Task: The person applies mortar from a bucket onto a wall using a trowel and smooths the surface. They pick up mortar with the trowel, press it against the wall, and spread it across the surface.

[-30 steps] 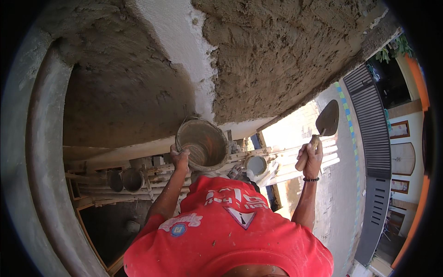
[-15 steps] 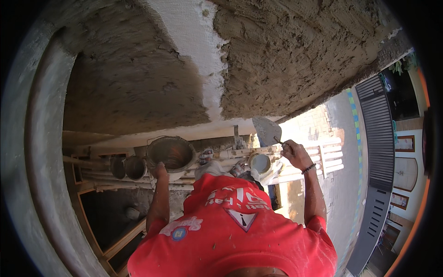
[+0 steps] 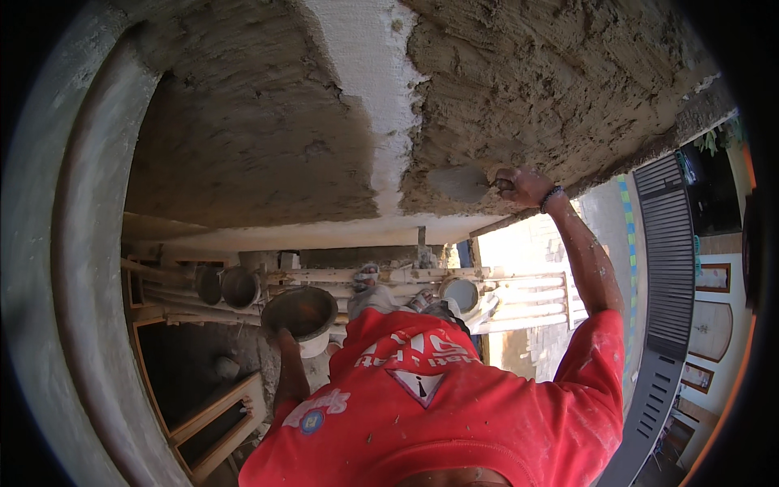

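Note:
My right hand (image 3: 523, 185) grips a trowel (image 3: 457, 183) whose grey blade is against the rough, wet mortar (image 3: 527, 81) on the wall in front of me, just right of a pale unplastered strip (image 3: 385, 130). Low at my left side, my left hand (image 3: 287, 342) holds a bucket (image 3: 299, 305) by its edge, with some brownish material inside. My red shirt fills the lower middle.
A grey curved moulding (image 3: 97, 227) borders the left. Below me is a bamboo scaffold (image 3: 527, 304) with several buckets (image 3: 241, 286) and a pale container (image 3: 461, 294). A paved street, a grey slatted gate (image 3: 659, 243) and a white house front (image 3: 714, 316) lie at right.
My right hand has raised the trowel from out beside me up onto the mortar. My left hand with the bucket has dropped lower and moved slightly left.

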{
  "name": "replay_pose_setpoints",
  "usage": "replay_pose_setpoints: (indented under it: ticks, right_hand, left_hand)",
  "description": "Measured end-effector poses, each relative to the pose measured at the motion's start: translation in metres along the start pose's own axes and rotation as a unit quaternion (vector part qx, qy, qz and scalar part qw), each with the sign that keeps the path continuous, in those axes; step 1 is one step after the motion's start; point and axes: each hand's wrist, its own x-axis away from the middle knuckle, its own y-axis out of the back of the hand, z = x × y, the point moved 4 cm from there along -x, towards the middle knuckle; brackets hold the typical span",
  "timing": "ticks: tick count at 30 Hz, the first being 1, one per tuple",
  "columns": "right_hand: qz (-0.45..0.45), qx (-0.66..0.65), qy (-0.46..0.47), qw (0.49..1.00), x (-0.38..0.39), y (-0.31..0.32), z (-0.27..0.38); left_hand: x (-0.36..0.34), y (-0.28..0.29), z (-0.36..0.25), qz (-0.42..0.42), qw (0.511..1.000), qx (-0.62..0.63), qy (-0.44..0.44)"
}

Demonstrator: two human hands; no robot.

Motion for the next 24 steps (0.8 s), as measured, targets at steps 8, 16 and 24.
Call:
replay_pose_setpoints:
  ticks: [8,16,24]
  right_hand:
    - [0.003,-0.022,0.028,0.999,0.011,0.026,0.001]
    - [0.002,-0.004,0.004,1.000,0.032,0.061,0.023]
    - [-0.089,-0.011,0.009,0.996,0.055,0.092,0.033]
  left_hand:
    - [0.044,0.026,-0.005,-0.066,0.985,-0.012,0.160]
    - [0.030,0.006,-0.021,0.011,0.952,-0.300,0.065]
    - [-0.009,-0.034,-0.007,-0.020,0.989,0.112,0.091]
